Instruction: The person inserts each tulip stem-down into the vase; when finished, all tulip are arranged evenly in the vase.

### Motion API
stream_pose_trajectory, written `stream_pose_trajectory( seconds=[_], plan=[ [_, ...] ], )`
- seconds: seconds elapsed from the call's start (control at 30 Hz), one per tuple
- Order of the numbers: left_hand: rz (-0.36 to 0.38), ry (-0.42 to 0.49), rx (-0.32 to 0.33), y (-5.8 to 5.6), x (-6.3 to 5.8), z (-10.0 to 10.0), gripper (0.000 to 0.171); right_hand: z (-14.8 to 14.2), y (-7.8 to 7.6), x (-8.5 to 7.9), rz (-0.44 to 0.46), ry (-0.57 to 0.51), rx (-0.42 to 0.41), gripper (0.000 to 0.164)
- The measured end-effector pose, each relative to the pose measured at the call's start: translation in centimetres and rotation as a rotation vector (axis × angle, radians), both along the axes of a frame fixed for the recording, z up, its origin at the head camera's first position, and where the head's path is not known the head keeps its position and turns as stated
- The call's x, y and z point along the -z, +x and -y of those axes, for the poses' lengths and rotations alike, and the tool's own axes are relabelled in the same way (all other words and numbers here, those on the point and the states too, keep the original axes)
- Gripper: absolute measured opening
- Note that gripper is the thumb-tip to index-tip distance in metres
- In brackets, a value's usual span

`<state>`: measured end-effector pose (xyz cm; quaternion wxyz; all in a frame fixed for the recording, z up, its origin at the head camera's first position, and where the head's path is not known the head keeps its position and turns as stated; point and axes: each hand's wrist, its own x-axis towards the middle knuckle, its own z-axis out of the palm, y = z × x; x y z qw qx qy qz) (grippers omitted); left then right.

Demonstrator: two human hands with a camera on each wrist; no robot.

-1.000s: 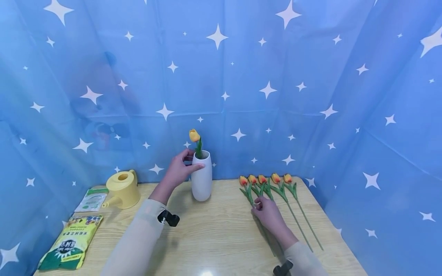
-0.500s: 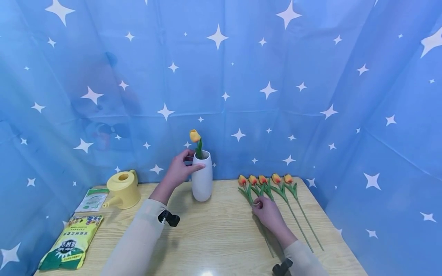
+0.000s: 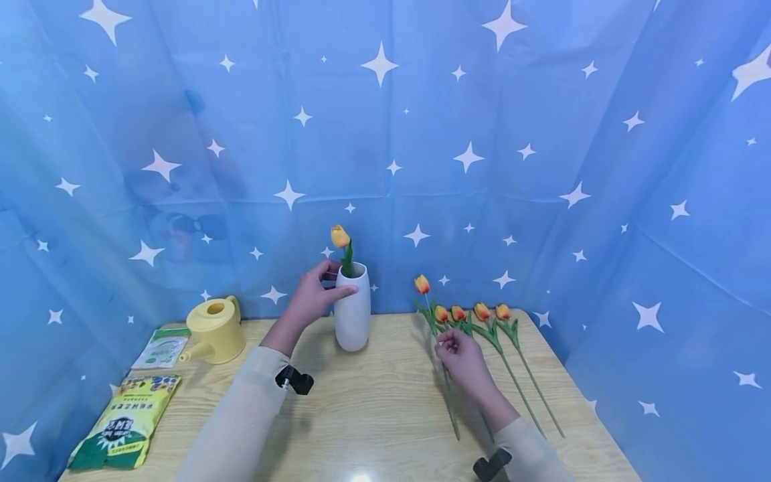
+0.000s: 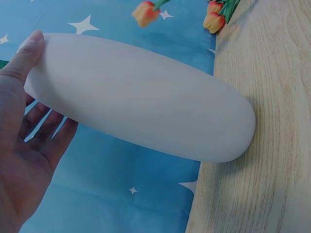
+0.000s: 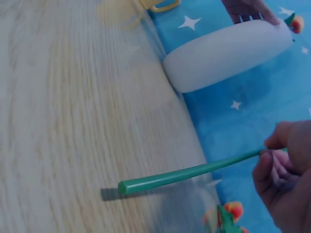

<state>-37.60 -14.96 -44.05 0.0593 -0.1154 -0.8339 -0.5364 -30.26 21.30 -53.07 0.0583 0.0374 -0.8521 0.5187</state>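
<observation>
A white vase (image 3: 353, 314) stands upright near the table's back edge, one yellow tulip (image 3: 340, 237) in its mouth. My left hand (image 3: 314, 294) grips the vase near its rim, thumb on the front and fingers round the far side. To the right, my right hand (image 3: 462, 358) pinches the green stem (image 5: 189, 173) of an orange tulip (image 3: 422, 284) between thumb and fingertips. Its bloom is raised above the others; in the right wrist view the stem's lower end shows close over the wood, with a shadow beside it.
Several more orange tulips (image 3: 502, 312) lie side by side at the right of the table (image 3: 361, 415). On the left are a yellow watering can (image 3: 215, 331), a small white-green packet (image 3: 161, 348) and a yellow-green bag (image 3: 124, 423). A blue star-printed curtain (image 3: 385, 134) hangs behind.
My right hand has lifted the leftmost orange tulip; its bloom rose above the row and its stem end swung left. My left hand and the vase have stayed put.
</observation>
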Motion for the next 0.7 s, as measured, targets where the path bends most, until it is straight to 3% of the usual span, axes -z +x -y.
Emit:
stream_pose_trajectory(
  seconds=[0.7],
  plan=[
    [0.005,-0.004,-0.004,0.1,-0.1,-0.1,0.069,1.8,0.2,-2.6,-0.013,-0.315,-0.025,0.012]
  ],
)
